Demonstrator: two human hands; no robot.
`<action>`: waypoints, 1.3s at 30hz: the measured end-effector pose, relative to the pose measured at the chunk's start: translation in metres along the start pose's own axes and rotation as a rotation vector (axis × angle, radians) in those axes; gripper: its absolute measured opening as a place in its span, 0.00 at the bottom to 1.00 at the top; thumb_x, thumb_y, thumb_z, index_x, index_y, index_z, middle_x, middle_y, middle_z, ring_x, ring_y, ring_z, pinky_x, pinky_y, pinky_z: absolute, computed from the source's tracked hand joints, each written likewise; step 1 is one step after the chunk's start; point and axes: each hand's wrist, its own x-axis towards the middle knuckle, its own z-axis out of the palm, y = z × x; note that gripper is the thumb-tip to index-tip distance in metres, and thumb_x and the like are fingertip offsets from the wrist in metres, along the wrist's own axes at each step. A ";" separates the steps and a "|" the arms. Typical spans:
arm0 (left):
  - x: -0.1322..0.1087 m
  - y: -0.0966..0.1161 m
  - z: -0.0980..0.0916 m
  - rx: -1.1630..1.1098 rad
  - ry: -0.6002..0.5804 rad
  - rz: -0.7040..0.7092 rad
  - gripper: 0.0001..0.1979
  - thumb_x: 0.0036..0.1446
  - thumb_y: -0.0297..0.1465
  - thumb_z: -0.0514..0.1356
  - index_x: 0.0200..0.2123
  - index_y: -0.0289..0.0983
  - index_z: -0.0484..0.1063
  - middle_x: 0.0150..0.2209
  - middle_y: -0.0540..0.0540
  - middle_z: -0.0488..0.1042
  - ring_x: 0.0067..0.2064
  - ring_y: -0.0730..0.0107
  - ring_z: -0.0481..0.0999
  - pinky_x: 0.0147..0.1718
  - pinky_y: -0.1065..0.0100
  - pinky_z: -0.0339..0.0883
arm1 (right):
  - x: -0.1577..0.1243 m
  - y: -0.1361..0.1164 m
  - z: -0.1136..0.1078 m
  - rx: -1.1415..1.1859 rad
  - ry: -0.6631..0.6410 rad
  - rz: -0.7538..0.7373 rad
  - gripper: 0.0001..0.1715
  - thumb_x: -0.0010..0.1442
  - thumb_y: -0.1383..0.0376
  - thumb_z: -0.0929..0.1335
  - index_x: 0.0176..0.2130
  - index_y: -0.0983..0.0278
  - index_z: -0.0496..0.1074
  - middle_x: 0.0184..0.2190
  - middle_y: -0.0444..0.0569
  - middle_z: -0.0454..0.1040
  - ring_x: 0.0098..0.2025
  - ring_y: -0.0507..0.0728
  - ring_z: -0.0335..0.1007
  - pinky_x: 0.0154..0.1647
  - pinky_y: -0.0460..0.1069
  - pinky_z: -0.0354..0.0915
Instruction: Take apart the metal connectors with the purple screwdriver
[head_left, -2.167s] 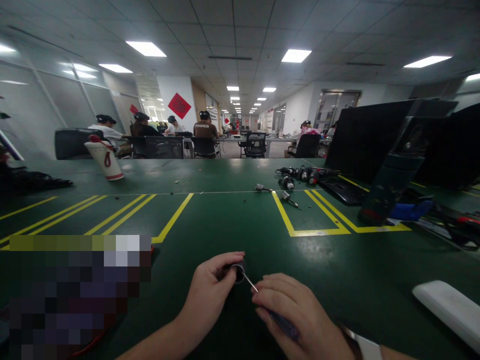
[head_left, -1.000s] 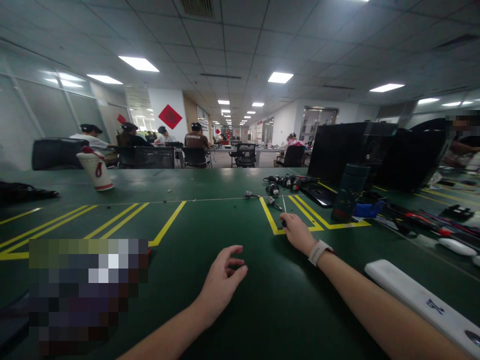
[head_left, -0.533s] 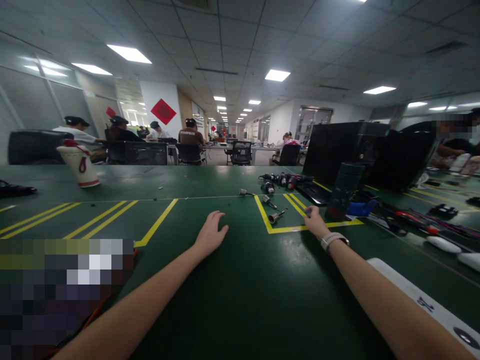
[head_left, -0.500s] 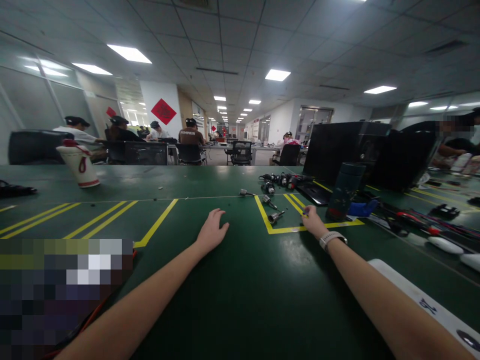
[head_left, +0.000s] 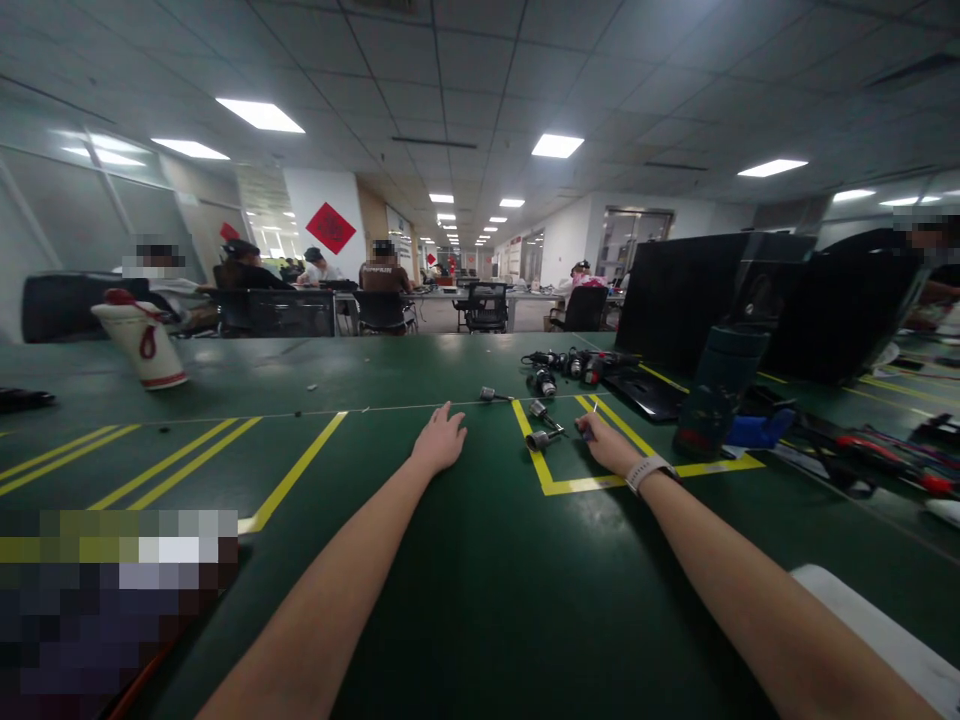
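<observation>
Fingers of the left hand (head_left: 439, 442) are slightly spread, back upward, contact with the green table (head_left: 450, 600) not determinable, while those of the right hand (head_left: 611, 448) pinch a small tool (head_left: 595, 406), thin shaft upward, handle largely hidden. Between the hands, a nearer metal bit (head_left: 543, 439) and a middle metal bit (head_left: 539, 411) lie by the yellow tape (head_left: 585, 486); a third metal bit (head_left: 492, 394) sits just beyond the left fingertips, toward the table's far edge, and a dark flask (head_left: 724, 390) stands toward its right side.

We wear a pale grey, curved wristband (head_left: 643, 473) behind our right hand (head_left: 609, 448); both forearms (head_left: 739, 570) and our left hand (head_left: 441, 440) are bare.
</observation>
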 end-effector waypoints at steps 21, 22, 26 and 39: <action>-0.140 0.071 -0.047 -0.235 -0.352 0.167 0.23 0.58 0.37 0.48 0.57 0.44 0.60 0.61 0.48 0.59 0.62 0.58 0.54 0.58 0.52 0.51 | -0.101 -0.089 0.002 0.094 -0.106 -0.054 0.17 0.54 0.80 0.59 0.39 0.62 0.64 0.40 0.53 0.72 0.45 0.59 0.69 0.43 0.52 0.62; -0.147 0.075 -0.049 -0.257 -0.355 0.144 0.24 0.58 0.38 0.49 0.57 0.44 0.59 0.61 0.47 0.58 0.62 0.57 0.55 0.57 0.51 0.51 | -0.112 -0.101 0.005 0.116 -0.118 -0.091 0.17 0.53 0.80 0.59 0.39 0.62 0.64 0.40 0.52 0.73 0.45 0.59 0.69 0.43 0.52 0.62; -0.174 0.087 -0.056 -0.330 -0.340 0.045 0.25 0.57 0.39 0.50 0.58 0.41 0.58 0.60 0.42 0.60 0.61 0.50 0.56 0.54 0.46 0.54 | -0.144 -0.146 0.017 0.225 -0.146 -0.232 0.15 0.54 0.79 0.60 0.37 0.62 0.64 0.41 0.48 0.73 0.47 0.54 0.69 0.44 0.48 0.64; -0.213 0.088 -0.075 -0.462 -0.290 -0.015 0.22 0.59 0.40 0.48 0.55 0.41 0.61 0.63 0.45 0.54 0.61 0.57 0.56 0.56 0.53 0.54 | -0.036 -0.086 0.002 -0.023 0.156 0.183 0.16 0.61 0.63 0.64 0.48 0.66 0.65 0.46 0.51 0.68 0.43 0.57 0.69 0.41 0.56 0.67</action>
